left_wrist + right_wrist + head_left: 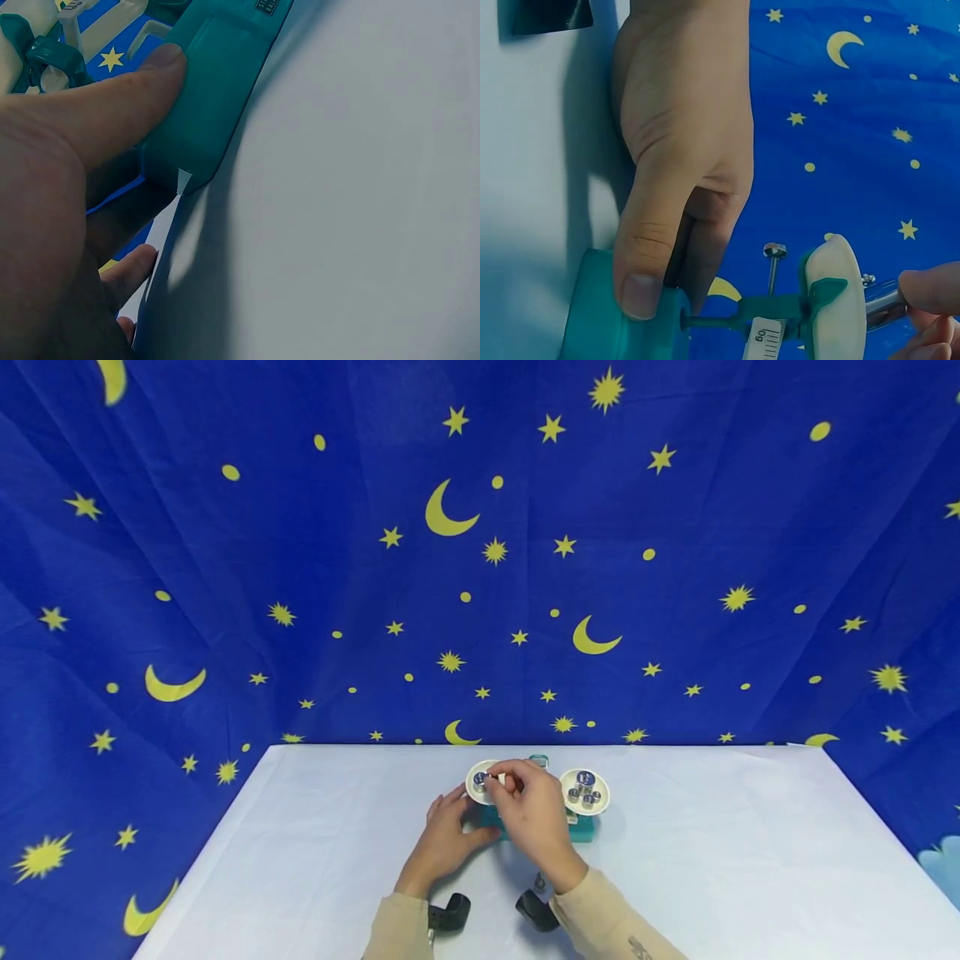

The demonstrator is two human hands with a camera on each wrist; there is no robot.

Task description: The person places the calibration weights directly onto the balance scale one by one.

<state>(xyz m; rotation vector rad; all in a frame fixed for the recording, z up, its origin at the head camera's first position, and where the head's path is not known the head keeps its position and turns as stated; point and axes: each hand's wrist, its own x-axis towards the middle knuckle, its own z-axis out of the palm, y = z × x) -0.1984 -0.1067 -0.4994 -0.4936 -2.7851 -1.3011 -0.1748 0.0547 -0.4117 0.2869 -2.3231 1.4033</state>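
A teal balance scale [582, 833] with two white pans stands toward the back of the table. At its left end my left hand [447, 840] grips the base, the thumb [154, 86] flat on the teal face and the fingers around the far side. My right hand [534, 808] reaches over the left pan [472, 787] and pinches a shiny metal weight [886, 304] close against the pan. Another metal weight [478, 783] shows in that pan, partly behind the fingertips. The right pan [603, 789] bears one large weight [585, 780] and several small ones.
A small metal weight [540, 882] stands on the white table [720, 860] beside my right wrist. Black camera mounts [451, 912] stick out from both wrists. Behind the table's back edge hangs a blue cloth [525, 593] with yellow stars and moons.
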